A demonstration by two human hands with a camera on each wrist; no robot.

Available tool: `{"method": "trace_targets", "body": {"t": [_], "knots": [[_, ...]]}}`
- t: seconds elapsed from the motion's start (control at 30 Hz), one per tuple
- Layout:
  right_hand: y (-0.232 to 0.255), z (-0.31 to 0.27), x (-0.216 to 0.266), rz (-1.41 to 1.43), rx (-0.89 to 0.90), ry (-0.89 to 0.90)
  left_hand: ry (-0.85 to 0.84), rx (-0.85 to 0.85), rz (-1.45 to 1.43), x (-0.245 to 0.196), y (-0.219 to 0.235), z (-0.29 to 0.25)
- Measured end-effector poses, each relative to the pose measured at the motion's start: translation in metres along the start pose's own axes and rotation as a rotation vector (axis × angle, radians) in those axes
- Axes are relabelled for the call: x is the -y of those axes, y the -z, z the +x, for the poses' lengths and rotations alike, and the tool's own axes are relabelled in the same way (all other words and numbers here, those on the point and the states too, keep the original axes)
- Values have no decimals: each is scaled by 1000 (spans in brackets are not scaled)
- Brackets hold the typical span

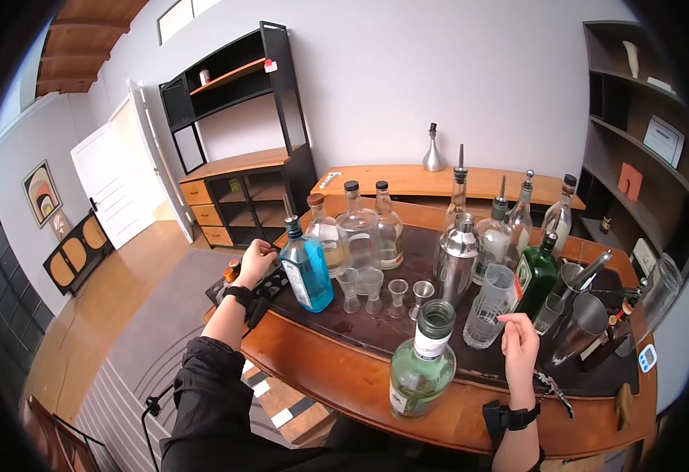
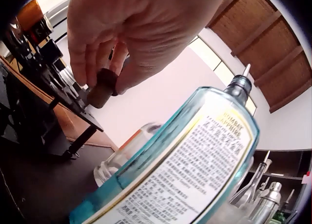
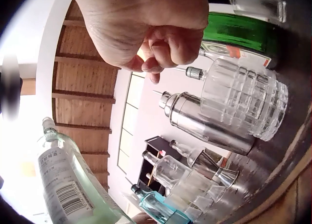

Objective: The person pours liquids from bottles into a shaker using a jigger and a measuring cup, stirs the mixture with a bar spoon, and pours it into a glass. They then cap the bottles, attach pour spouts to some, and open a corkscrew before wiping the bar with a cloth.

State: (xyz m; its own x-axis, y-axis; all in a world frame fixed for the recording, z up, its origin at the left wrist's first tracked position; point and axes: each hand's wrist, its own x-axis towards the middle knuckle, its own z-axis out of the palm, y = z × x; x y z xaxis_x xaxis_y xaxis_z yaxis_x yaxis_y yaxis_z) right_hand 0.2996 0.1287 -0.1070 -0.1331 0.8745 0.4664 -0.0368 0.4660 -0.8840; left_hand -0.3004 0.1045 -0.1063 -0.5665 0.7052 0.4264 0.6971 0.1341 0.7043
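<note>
My left hand (image 1: 256, 263) pinches a bottle stopper (image 2: 102, 90) with a dark top and a brownish plug, held beyond the left side of a blue bottle (image 1: 307, 277) with a metal pourer. On the right, my right hand (image 1: 521, 346) hovers beside a cut-glass mixing glass (image 1: 482, 318), its fingers loosely curled and holding nothing. A pale green bottle (image 1: 423, 381) stands uncapped at the front edge, between my forearms. Behind the mixing glass are a steel cocktail shaker (image 1: 456, 263) and a dark green bottle (image 1: 537, 275).
Several small glasses and jiggers (image 1: 397, 297) line the middle of the dark mat, with clear bottles (image 1: 358, 228) behind. Mixing tins (image 1: 584, 318) and bar tools crowd the right. A small timer (image 1: 647, 358) sits at the far right.
</note>
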Motion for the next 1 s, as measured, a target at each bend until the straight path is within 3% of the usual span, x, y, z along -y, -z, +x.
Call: {"method": "trace_targets", "body": {"t": [0.07,0.2,0.3,0.43,0.67,0.73,0.8,0.9,0.93,0.97,1.0], "knots": [[0,0,1,6,-15,-13,-61,-36,41,6,-4,5],[-2,-2,5,-20,-21,-27,-20,-109,169,2,-5,13],[-4,-2,6,-75,-18,2,-177,-189,344,19,-10,18],[-3,-2,5,-91,-26,10,-104,-170,420,6,-15,14],[-5,-2,4,-136,-38,15,-196,-147,733,-4,-16,10],[-3,-3,8,-155,-23,12,-217,-213,730,13,-22,15],[-3,-3,6,-160,-33,4,-206,-159,725,11,-19,13],[-2,-3,6,-142,-9,24,-302,-279,514,17,-14,23],[-2,-3,8,-142,-14,22,-362,-430,365,1,-8,20],[-2,-3,9,-141,-13,23,-225,-474,58,-38,3,5],[-3,-3,10,-140,-13,24,-354,-599,-159,-55,5,-1]]}}
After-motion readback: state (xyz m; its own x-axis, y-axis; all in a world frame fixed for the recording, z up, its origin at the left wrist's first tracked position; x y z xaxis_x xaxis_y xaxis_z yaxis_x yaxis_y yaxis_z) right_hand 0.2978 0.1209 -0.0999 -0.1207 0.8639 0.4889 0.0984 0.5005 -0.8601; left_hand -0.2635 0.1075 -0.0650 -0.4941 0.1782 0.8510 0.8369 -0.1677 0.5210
